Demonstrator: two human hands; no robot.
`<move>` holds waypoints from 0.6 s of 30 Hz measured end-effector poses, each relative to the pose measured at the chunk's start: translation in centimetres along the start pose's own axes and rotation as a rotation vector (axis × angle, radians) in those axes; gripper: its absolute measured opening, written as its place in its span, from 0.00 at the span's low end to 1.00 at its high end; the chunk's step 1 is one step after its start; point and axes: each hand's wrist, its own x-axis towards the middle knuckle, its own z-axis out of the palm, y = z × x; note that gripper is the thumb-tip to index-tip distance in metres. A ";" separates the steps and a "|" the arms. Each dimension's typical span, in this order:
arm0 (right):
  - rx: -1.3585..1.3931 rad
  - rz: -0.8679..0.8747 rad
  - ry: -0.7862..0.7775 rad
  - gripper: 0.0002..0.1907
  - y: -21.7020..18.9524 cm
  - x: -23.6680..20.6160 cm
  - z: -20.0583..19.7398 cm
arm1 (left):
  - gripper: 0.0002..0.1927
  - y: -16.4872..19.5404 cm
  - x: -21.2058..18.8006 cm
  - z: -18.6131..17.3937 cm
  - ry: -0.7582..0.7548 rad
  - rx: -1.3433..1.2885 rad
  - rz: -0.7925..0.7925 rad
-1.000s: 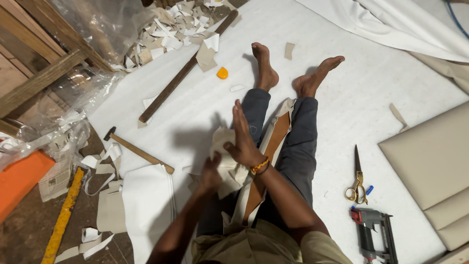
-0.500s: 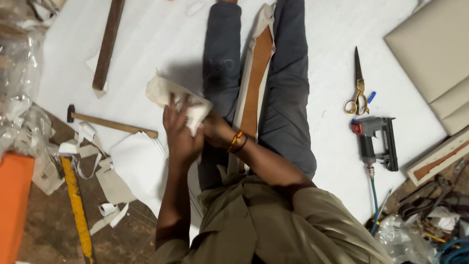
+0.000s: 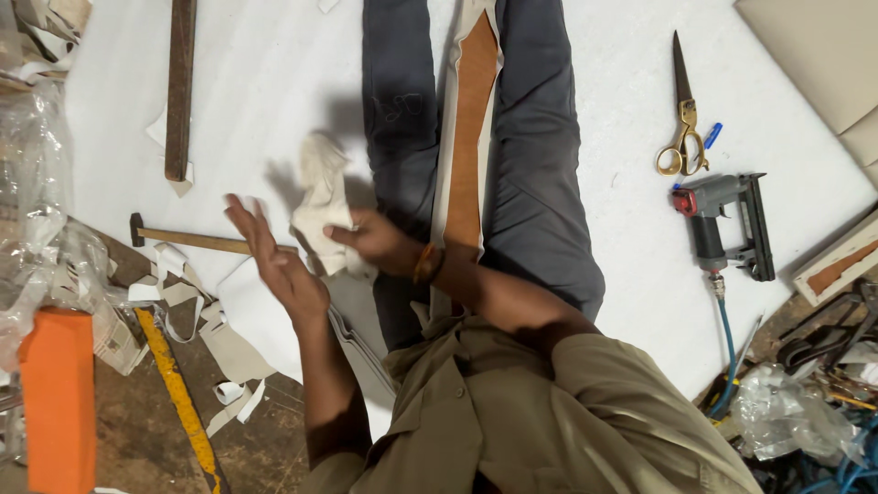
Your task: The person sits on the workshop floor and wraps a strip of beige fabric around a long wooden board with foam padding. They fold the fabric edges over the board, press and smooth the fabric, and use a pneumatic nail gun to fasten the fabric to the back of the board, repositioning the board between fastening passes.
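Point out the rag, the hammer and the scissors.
rag (image 3: 322,197): head view, on the crumpled cloth above the right hand.
hammer (image 3: 192,240): head view, on the wooden handle, left of the open left hand.
scissors (image 3: 683,137): head view, on the gold handles, just below the blades.

Floor covering: a white padded sheet spreads across the middle of the frame.
Bare floor: dark, worn ground shows at lower left, crossed by a yellow strip.
Right edge: beige upholstered panels lie stacked.
Light: even, soft shadows.
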 end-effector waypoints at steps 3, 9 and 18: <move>-0.661 -0.501 -0.034 0.09 1.2 -0.5 1.8 | 0.48 -3.2 0.8 1.5 -0.091 -0.060 -0.144; -0.968 -0.526 -0.178 0.10 2.7 -2.8 2.4 | 0.51 -6.6 2.5 1.2 -0.045 -0.469 -0.535; -0.658 0.091 -0.403 0.11 -5.3 -3.2 -2.4 | 0.53 -5.6 4.4 -1.6 -0.339 -0.386 -0.228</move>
